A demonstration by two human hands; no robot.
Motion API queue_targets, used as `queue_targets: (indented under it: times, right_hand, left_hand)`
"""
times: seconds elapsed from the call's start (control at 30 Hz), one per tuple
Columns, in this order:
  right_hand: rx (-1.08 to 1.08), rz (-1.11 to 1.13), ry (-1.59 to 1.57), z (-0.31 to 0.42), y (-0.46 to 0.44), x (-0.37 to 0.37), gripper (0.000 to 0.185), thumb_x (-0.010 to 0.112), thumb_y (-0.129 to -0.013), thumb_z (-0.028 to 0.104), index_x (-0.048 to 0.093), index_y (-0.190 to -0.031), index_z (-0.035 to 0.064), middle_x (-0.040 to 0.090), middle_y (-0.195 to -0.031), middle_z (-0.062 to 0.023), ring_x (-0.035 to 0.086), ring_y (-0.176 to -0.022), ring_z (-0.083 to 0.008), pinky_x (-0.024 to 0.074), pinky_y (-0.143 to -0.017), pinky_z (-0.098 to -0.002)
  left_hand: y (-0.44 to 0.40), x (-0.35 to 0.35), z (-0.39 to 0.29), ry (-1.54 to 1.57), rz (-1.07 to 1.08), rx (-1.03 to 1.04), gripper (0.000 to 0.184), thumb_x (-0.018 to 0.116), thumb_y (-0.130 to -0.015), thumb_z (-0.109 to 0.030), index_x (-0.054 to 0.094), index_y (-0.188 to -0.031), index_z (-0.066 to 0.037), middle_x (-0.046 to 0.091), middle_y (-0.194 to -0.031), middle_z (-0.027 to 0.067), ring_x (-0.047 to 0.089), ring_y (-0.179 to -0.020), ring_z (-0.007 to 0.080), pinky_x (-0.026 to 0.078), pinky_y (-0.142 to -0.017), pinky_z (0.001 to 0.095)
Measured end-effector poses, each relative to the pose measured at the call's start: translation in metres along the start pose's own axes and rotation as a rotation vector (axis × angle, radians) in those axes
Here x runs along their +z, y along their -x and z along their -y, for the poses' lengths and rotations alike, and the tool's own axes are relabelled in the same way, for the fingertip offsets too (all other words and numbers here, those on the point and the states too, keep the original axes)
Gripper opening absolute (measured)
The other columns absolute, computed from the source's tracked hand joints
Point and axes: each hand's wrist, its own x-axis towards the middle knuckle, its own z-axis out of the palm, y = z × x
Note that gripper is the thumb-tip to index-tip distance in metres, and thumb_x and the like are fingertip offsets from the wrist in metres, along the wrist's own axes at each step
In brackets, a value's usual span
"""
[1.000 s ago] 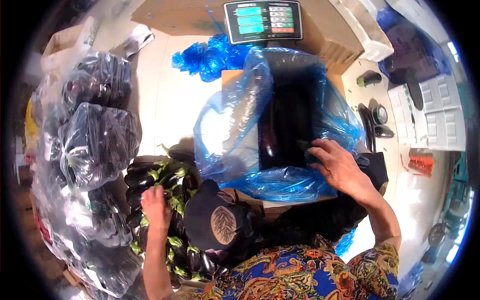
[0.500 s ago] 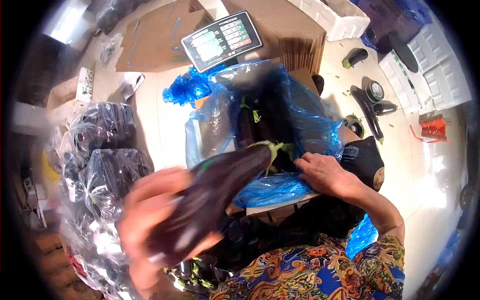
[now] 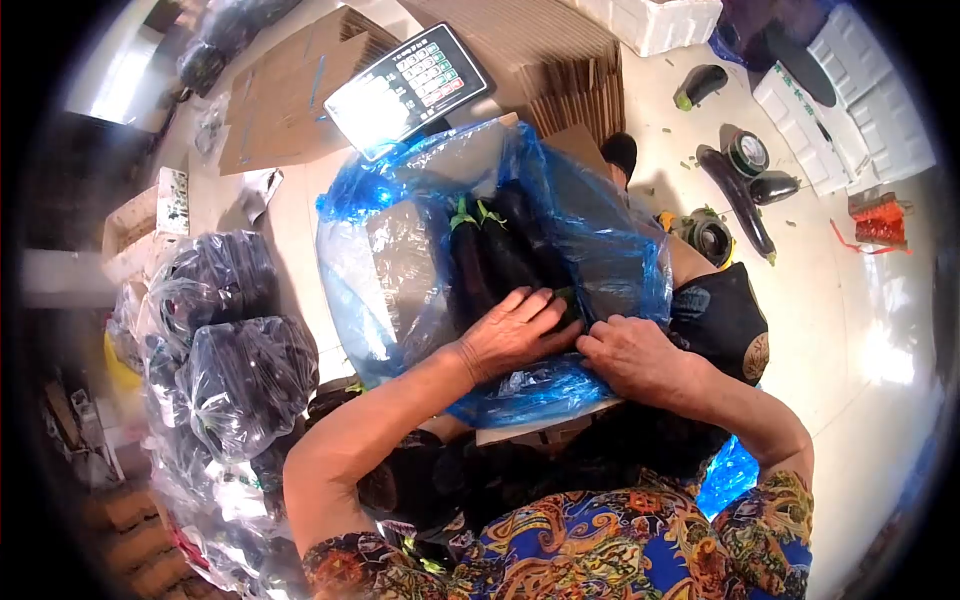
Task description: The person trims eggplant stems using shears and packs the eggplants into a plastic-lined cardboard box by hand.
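Note:
Several dark purple eggplants (image 3: 497, 245) lie side by side in a box lined with a blue plastic bag (image 3: 385, 285). Two of them show green stem ends toward the far side. My left hand (image 3: 515, 335) rests on the near part of the eggplants, its fingers spread over them, with a bit of green by the fingertips. What lies beneath that palm is hidden. Close to it, my right hand (image 3: 640, 358) has its fingers closed on the near right edge of the bag.
Beyond the box stands a scale display (image 3: 410, 88) before stacked cardboard (image 3: 560, 50). Bagged eggplants (image 3: 250, 380) are piled at the left. On the right floor are loose eggplants (image 3: 738, 205), a tape roll (image 3: 748, 153), a red object (image 3: 878, 222) and white foam boxes (image 3: 810, 130).
My left hand has moved right and forward into the box; the large eggplant it held in the air is no longer seen above the bag. My right hand stays at the bag's edge.

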Motion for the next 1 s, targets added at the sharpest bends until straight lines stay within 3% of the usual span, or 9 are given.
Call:
queue_targets:
  times: [0.07, 0.23, 0.33, 0.37, 0.5, 0.6, 0.67, 0.8, 1.0]
  right_hand:
    - [0.012, -0.001, -0.027, -0.001, 0.001, -0.001, 0.013, 0.063, -0.08, 0.012, 0.062, -0.091, 0.0058, 0.062, -0.087, -0.0114, 0.063, -0.084, -0.028, 0.0528, -0.07, -0.0387]
    - [-0.038, 0.076, -0.029, -0.001, -0.001, 0.002, 0.014, 0.064, -0.077, 0.011, 0.063, -0.09, 0.0067, 0.061, -0.089, -0.0122, 0.063, -0.084, -0.0289, 0.0531, -0.07, -0.0398]
    - [-0.009, 0.127, -0.069, 0.002, 0.0, -0.009, 0.016, 0.065, -0.076, 0.01, 0.062, -0.091, 0.0064, 0.059, -0.09, -0.013, 0.063, -0.085, -0.0305, 0.0532, -0.07, -0.0416]
    - [0.012, 0.145, -0.112, 0.003, 0.0, -0.011, 0.017, 0.065, -0.075, 0.01, 0.062, -0.091, 0.0063, 0.058, -0.09, -0.0133, 0.062, -0.085, -0.0311, 0.0532, -0.07, -0.0421]
    - [0.049, 0.248, -0.145, 0.005, -0.005, -0.024, 0.02, 0.066, -0.074, 0.007, 0.06, -0.093, 0.006, 0.056, -0.092, -0.0145, 0.062, -0.087, -0.0336, 0.0529, -0.07, -0.0433]
    - [-0.032, 0.146, -0.262, 0.008, -0.005, -0.043, 0.018, 0.065, -0.075, 0.006, 0.058, -0.092, 0.0061, 0.055, -0.09, -0.0135, 0.061, -0.088, -0.0341, 0.0523, -0.071, -0.0434]
    - [-0.035, -0.089, -0.312, 0.012, -0.007, -0.067, 0.024, 0.069, -0.076, 0.004, 0.06, -0.099, 0.0061, 0.058, -0.1, -0.0133, 0.061, -0.092, -0.0328, 0.0524, -0.076, -0.0412]
    - [0.049, -0.464, -0.316, 0.009, -0.023, -0.104, 0.033, 0.073, -0.077, 0.001, 0.063, -0.109, 0.0054, 0.059, -0.114, -0.0157, 0.062, -0.1, -0.0335, 0.0519, -0.082, -0.039]
    - [0.267, -0.729, -0.465, -0.032, -0.044, -0.096, 0.022, 0.064, -0.092, 0.014, 0.063, -0.111, 0.0023, 0.058, -0.119, -0.0158, 0.062, -0.096, -0.0237, 0.0502, -0.082, -0.0324]
  left_hand:
    - [-0.002, -0.005, 0.006, 0.067, 0.019, -0.093, 0.044, 0.057, -0.08, -0.013, 0.059, -0.123, -0.013, 0.052, -0.127, 0.013, 0.048, -0.121, 0.0312, 0.043, -0.101, 0.0401]
    - [0.002, 0.002, 0.002, -0.08, -0.025, -0.069, 0.038, 0.058, -0.079, -0.015, 0.064, -0.117, -0.011, 0.051, -0.13, 0.0131, 0.046, -0.124, 0.0312, 0.043, -0.098, 0.039]
    - [-0.01, -0.014, -0.006, -0.02, 0.15, -0.156, 0.039, 0.057, -0.08, -0.016, 0.063, -0.118, -0.014, 0.051, -0.131, 0.0115, 0.044, -0.125, 0.0295, 0.04, -0.098, 0.04]
    - [-0.009, -0.018, -0.009, -0.059, 0.19, -0.072, 0.04, 0.056, -0.081, -0.018, 0.062, -0.12, -0.016, 0.052, -0.131, 0.0095, 0.043, -0.125, 0.0265, 0.038, -0.098, 0.043]
    - [0.008, 0.014, -0.008, -0.016, 0.086, -0.061, 0.038, 0.053, -0.085, -0.023, 0.059, -0.123, -0.019, 0.052, -0.132, 0.0062, 0.043, -0.127, 0.023, 0.035, -0.099, 0.0475]
    - [0.005, -0.003, -0.007, 0.153, 0.113, -0.119, 0.048, 0.049, -0.089, -0.019, 0.049, -0.136, -0.021, 0.049, -0.135, 0.0104, 0.041, -0.13, 0.0262, 0.035, -0.101, 0.0465]
    - [-0.003, -0.034, -0.005, 0.468, 0.095, -0.223, 0.063, 0.056, -0.085, -0.009, 0.037, -0.146, -0.015, 0.046, -0.137, 0.0165, 0.042, -0.129, 0.0327, 0.037, -0.101, 0.0473]
    - [-0.007, -0.083, 0.007, 0.314, -0.153, -0.326, 0.057, 0.07, -0.077, -0.007, 0.052, -0.131, -0.003, 0.043, -0.137, 0.0189, 0.041, -0.127, 0.0374, 0.039, -0.1, 0.0467]
    - [0.001, -0.109, 0.026, 0.269, -0.278, -0.535, 0.056, 0.071, -0.076, -0.004, 0.052, -0.129, -0.004, 0.041, -0.138, 0.0195, 0.039, -0.128, 0.0399, 0.037, -0.1, 0.0498]
